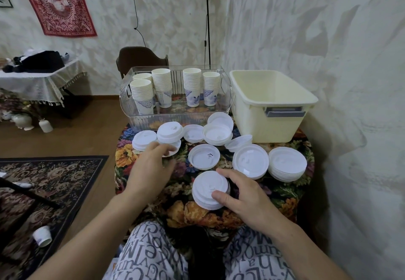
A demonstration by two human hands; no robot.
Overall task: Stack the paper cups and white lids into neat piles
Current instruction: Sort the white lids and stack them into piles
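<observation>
While cups stand stacked far off, my right hand grips a lid pile, left hand spread over loose lids.

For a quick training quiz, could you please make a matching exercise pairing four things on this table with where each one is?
1. paper cup stacks
2. cream tub
3. right hand
4. left hand

A. far right corner of the table
B. holding the nearest lid pile
C. inside the clear bin
D. reaching to lids at the table's left edge

Pairs: 1-C, 2-A, 3-B, 4-D
</observation>
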